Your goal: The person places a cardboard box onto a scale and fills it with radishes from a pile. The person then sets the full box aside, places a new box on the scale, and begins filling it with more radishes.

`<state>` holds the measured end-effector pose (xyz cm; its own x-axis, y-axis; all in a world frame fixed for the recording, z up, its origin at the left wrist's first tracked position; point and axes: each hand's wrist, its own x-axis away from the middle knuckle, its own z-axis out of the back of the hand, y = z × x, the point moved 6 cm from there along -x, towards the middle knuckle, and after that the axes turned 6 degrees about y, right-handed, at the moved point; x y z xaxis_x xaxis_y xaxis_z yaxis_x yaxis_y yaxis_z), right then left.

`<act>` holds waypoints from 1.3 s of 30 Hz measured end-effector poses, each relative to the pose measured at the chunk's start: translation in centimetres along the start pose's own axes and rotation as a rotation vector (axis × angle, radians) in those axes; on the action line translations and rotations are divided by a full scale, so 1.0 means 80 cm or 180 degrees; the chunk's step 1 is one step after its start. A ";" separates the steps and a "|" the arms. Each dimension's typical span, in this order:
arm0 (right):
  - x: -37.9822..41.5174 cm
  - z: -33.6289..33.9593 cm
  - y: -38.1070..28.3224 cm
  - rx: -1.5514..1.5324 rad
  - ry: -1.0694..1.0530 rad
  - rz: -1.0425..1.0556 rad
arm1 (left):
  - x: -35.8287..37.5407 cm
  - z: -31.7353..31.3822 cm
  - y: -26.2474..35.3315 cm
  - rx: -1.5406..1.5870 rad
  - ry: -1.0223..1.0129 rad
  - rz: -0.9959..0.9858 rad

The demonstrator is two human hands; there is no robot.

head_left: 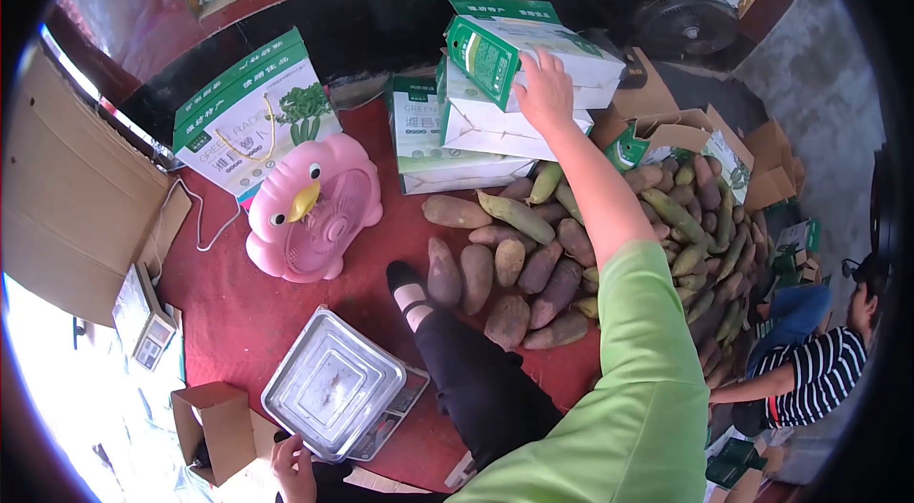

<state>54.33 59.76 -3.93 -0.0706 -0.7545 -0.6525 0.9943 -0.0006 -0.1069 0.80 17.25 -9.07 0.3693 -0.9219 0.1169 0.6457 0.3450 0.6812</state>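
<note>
Right fingers (545, 61), spread open, touch the top white-and-green carton (588, 75), its contents hidden; radishes (556, 295) heap nearer the body. Left fingers (288, 449) curl beside the metal weighing pan (333, 379), grip unclear; left of them, an open cardboard box (231, 432) perhaps holds something dark (200, 454).

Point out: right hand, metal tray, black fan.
Right hand (546, 92): head view, back of the hand.
Metal tray (335, 377): head view, middle of its bare floor.
Black fan (686, 24): head view, its grille.

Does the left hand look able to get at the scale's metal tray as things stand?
Likely yes: the left hand is close by the metal tray, and nothing seems to stand between them.
</note>
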 end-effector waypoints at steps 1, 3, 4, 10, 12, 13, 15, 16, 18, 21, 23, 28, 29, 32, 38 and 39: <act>-0.016 -0.013 -0.005 0.0131 -0.0006 -0.0008 | -0.001 0.000 0.000 0.0011 -0.0002 -0.0014; -0.036 -0.036 -0.007 0.0247 -0.0011 -0.0021 | -0.005 0.002 -0.003 -0.0188 -0.0095 -0.0008; -0.044 -0.045 -0.008 0.0362 0.0043 -0.0023 | -0.007 0.001 -0.004 -0.0371 -0.0181 -0.0013; -0.026 -0.073 0.014 0.0485 -0.0455 -0.0285 | -0.010 -0.006 -0.004 -0.0328 -0.0396 0.0336; -0.013 -0.066 0.020 0.0479 -0.0313 -0.0162 | -0.009 -0.008 -0.005 -0.0353 -0.0395 0.0290; -0.005 -0.058 0.025 0.0415 -0.0165 -0.0201 | -0.007 -0.006 -0.006 -0.0394 -0.0393 0.0239; 0.007 -0.036 0.037 0.0369 0.0023 -0.0253 | -0.005 -0.006 -0.006 -0.0325 -0.0356 0.0098; 0.017 -0.022 0.041 0.0245 0.0167 -0.0184 | -0.004 -0.005 -0.004 -0.0266 -0.0312 -0.0027; 0.039 0.005 0.053 0.0147 0.0318 -0.0128 | -0.002 -0.008 -0.004 -0.0064 -0.0237 0.0037; 0.068 0.041 0.071 -0.0174 0.0222 -0.0134 | 0.001 -0.010 -0.001 0.0143 -0.0175 0.0065; 0.081 0.054 0.092 -0.0079 0.0206 -0.0177 | 0.004 -0.008 0.002 0.0123 -0.0208 0.0009; 0.091 0.077 0.128 -0.0057 0.0186 -0.0345 | 0.008 -0.005 0.007 0.0043 -0.0182 -0.0072; 0.091 0.080 0.127 -0.0006 0.0175 -0.0468 | 0.009 -0.004 0.006 0.0041 -0.0192 -0.0074; 0.092 0.093 0.086 -0.0027 0.0506 -0.0450 | 0.012 -0.002 0.003 0.0189 -0.0167 -0.0057; 0.124 -0.006 -0.022 -0.1760 -0.0440 -0.0778 | 0.013 0.001 0.002 0.0212 -0.0106 -0.0063; 0.126 -0.029 -0.038 -0.2030 -0.0746 -0.1017 | 0.013 0.002 0.003 0.0164 -0.0124 -0.0068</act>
<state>50.45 53.69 -11.91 -0.2583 -0.9013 -0.3477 0.6838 0.0836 -0.7248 1.23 16.35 -8.70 0.3288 -0.9355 0.1293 0.6174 0.3166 0.7201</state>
